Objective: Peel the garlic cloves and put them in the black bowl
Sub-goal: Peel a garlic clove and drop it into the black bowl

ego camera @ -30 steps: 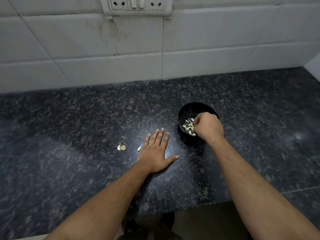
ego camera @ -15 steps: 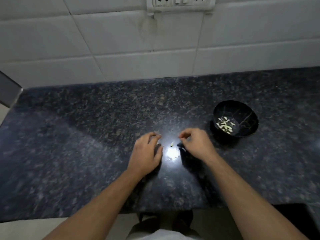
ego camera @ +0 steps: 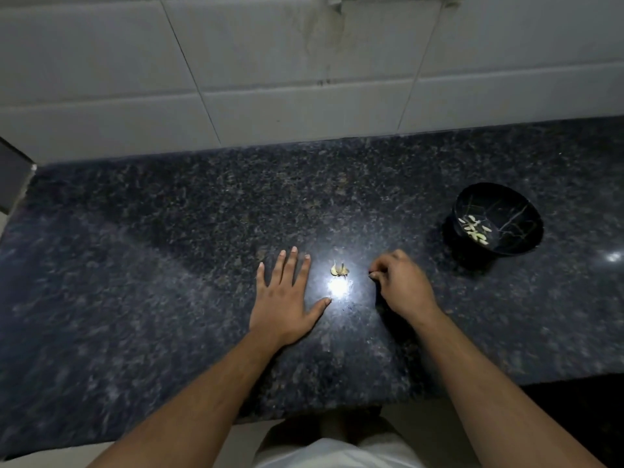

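One garlic remnant [ego camera: 339, 270] lies on the table [ego camera: 169, 265] between both hands, beside a bright glare spot; whether clove or loose skin, cannot tell. Left hand [ego camera: 287, 298] rests flat, grip wide, fingers straight. Right hand [ego camera: 400, 285] has fingers curled; whether it pinches anything cannot be told. Black bowl [ego camera: 498, 219] sits well apart to the right, peeled cloves [ego camera: 475, 228] inside. Judgement: pinch the piece by its tip, strip skin with thumb. Open room lies leftward; table front edge near the forearms.
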